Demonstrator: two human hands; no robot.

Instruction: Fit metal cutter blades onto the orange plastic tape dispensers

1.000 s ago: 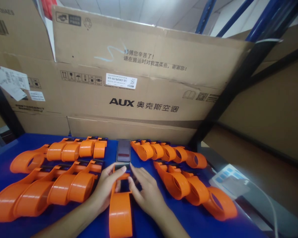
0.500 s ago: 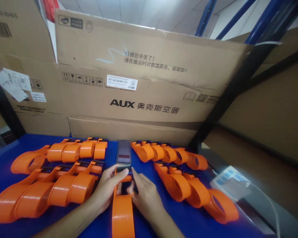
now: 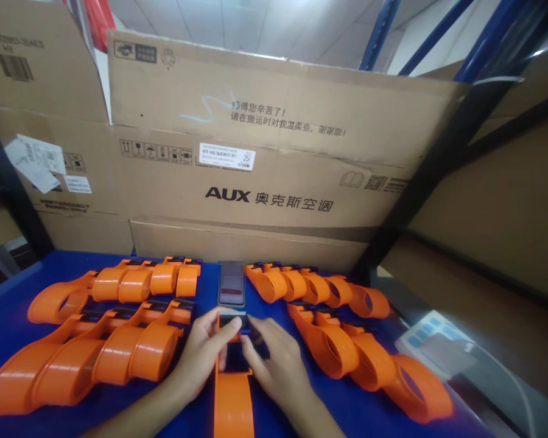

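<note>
An orange plastic tape dispenser (image 3: 234, 404) with a curved body and an open frame lies before me, its dark and silvery end pointing away. My left hand (image 3: 209, 347) is closed on that end from the left, its thumb pressed on top of the dark bar and a finger showing through the frame. My right hand (image 3: 276, 353) is closed at the frame's right side, fingertips bent against it by the dark end; what lies under these fingertips is hidden. Just beyond stands a phone (image 3: 231, 295).
Rows of similar orange dispensers line the blue table (image 3: 210, 420), several on the left (image 3: 73, 362) and several on the right (image 3: 331, 350). A large cardboard box (image 3: 274, 176) walls off the back. At right are a white-and-blue box (image 3: 432, 340), a cable and a dark rack post (image 3: 406, 188).
The view has shifted slightly. My left thumb stays on the dark end, while my right thumb and fingers have spread a little along the frame's right side. More silvery edge shows now.
</note>
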